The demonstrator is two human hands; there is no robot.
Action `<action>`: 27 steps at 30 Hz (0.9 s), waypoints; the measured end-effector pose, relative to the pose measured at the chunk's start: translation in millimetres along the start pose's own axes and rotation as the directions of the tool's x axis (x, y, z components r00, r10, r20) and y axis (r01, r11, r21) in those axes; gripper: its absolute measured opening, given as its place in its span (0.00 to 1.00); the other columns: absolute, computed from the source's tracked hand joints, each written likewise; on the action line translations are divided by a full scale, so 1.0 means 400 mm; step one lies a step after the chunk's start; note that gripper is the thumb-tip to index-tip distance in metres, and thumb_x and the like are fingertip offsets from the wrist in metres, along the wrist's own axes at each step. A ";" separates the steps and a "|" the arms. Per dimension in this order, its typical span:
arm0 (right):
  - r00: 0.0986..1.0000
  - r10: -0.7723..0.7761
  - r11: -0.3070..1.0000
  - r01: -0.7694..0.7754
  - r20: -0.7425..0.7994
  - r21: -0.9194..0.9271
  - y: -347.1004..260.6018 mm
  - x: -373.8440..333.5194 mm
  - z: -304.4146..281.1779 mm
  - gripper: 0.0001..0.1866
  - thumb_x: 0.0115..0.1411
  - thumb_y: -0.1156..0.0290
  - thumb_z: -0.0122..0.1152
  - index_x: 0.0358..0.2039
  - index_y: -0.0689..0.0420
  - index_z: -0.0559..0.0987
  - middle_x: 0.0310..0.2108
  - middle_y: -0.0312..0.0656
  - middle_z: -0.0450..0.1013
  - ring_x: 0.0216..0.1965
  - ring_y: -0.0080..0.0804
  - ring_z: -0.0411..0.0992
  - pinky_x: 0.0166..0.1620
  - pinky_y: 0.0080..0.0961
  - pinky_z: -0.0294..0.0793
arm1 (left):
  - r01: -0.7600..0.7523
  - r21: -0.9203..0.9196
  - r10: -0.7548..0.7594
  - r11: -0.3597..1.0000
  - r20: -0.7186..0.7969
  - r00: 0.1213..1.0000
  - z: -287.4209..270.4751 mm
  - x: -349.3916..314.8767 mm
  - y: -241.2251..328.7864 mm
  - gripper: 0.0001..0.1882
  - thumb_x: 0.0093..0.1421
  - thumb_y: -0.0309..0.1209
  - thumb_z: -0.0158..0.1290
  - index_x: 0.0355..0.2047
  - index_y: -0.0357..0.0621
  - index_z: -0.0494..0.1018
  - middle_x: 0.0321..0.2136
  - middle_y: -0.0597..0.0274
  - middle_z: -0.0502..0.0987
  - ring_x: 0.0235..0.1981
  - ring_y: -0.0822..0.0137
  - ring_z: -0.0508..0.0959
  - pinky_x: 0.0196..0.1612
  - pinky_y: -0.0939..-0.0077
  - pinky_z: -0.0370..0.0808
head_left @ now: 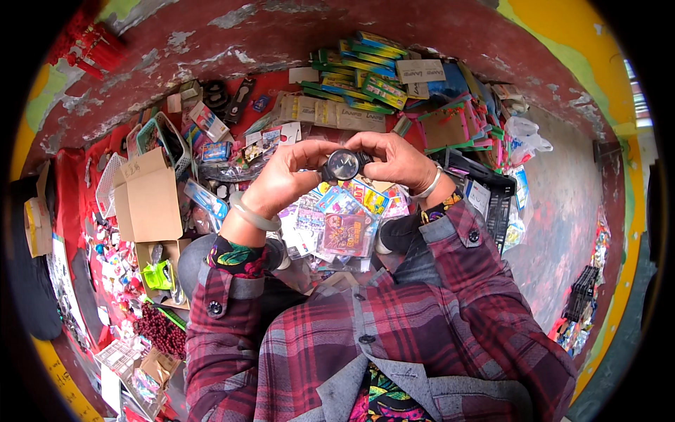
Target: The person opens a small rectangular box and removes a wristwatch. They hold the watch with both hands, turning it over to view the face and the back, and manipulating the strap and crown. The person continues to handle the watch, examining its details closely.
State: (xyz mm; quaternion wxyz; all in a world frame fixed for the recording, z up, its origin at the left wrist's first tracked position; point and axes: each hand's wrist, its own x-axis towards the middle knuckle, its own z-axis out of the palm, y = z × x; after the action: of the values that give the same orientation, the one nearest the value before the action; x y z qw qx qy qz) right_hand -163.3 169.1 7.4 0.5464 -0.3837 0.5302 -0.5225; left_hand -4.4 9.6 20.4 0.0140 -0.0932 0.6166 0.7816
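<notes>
Between my two hands, in the middle of the view, a black wristwatch (343, 166) is held up with its round dark dial facing me. My left hand (292, 172) pinches the strap on one side. On the other side, my right hand (399, 163) grips the strap close to the case. Below the watch lies a pile of small flat packets in clear plastic, with a reddish-brown square packet (348, 234) on top. A blue-and-yellow packet (373, 200) shows just behind it.
An open cardboard box (149, 204) stands at the left beside a white-and-green basket (160, 133). Stacked green, yellow and blue boxes (365, 70) lie at the far side. A black crate (498, 207) and a white plastic bag (527, 141) are at the right. Dark red beads (160, 330) lie lower left.
</notes>
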 end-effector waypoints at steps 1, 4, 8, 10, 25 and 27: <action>0.999 0.039 0.999 -0.038 0.038 -0.023 -0.003 -0.004 -0.010 0.19 0.46 0.78 0.54 0.42 0.65 0.72 0.39 0.35 0.71 0.42 0.19 0.67 0.46 0.17 0.65 | 0.000 0.092 -0.001 0.996 0.005 1.000 0.001 -0.003 0.007 0.26 0.41 0.17 0.43 0.45 0.31 0.69 0.36 0.60 0.75 0.39 0.73 0.73 0.44 0.81 0.68; 0.990 0.110 0.993 -0.105 0.089 -0.061 -0.004 -0.021 -0.025 0.14 0.49 0.74 0.59 0.38 0.63 0.74 0.32 0.33 0.71 0.36 0.17 0.67 0.41 0.17 0.66 | -0.012 0.337 0.013 0.942 0.000 1.000 -0.005 -0.007 0.017 0.24 0.41 0.17 0.42 0.43 0.32 0.70 0.35 0.59 0.76 0.38 0.73 0.73 0.43 0.80 0.69; 0.985 0.159 0.984 -0.154 0.060 -0.089 -0.030 -0.031 -0.026 0.14 0.50 0.73 0.60 0.38 0.63 0.76 0.32 0.35 0.73 0.36 0.18 0.68 0.41 0.18 0.66 | -0.021 0.359 -0.003 0.933 0.066 0.998 -0.009 -0.010 0.002 0.20 0.47 0.19 0.47 0.44 0.31 0.70 0.34 0.60 0.76 0.37 0.73 0.74 0.41 0.78 0.71; 0.995 0.089 0.988 -0.081 0.053 -0.131 -0.016 -0.032 -0.040 0.14 0.50 0.72 0.60 0.37 0.64 0.76 0.32 0.36 0.73 0.36 0.19 0.68 0.42 0.19 0.67 | 0.040 0.262 -0.067 0.964 0.095 0.993 -0.003 -0.011 0.010 0.17 0.51 0.20 0.48 0.43 0.31 0.70 0.34 0.60 0.76 0.36 0.74 0.74 0.40 0.79 0.71; 0.997 0.071 0.970 -0.068 0.002 -0.234 -0.028 -0.043 -0.065 0.15 0.53 0.71 0.60 0.40 0.63 0.76 0.35 0.36 0.74 0.36 0.22 0.69 0.42 0.20 0.67 | 0.263 -0.247 -0.205 0.933 0.238 0.949 0.033 0.004 -0.094 0.16 0.59 0.27 0.49 0.46 0.32 0.67 0.34 0.53 0.77 0.27 0.75 0.74 0.31 0.85 0.72; 0.985 -0.036 0.996 0.022 -0.166 -0.086 -0.026 -0.034 -0.053 0.16 0.55 0.68 0.58 0.43 0.62 0.75 0.37 0.36 0.73 0.37 0.20 0.69 0.43 0.19 0.67 | 0.236 -0.362 -0.161 0.902 0.226 0.961 0.034 0.001 -0.070 0.17 0.59 0.28 0.49 0.46 0.33 0.67 0.35 0.52 0.77 0.27 0.74 0.74 0.32 0.84 0.72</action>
State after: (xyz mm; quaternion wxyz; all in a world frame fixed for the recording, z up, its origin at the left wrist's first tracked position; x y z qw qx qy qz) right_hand -184.4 183.7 16.9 0.4756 -0.3686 0.5902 -0.5381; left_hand -2.5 29.4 -3.3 0.1342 -0.0813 0.4339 0.8872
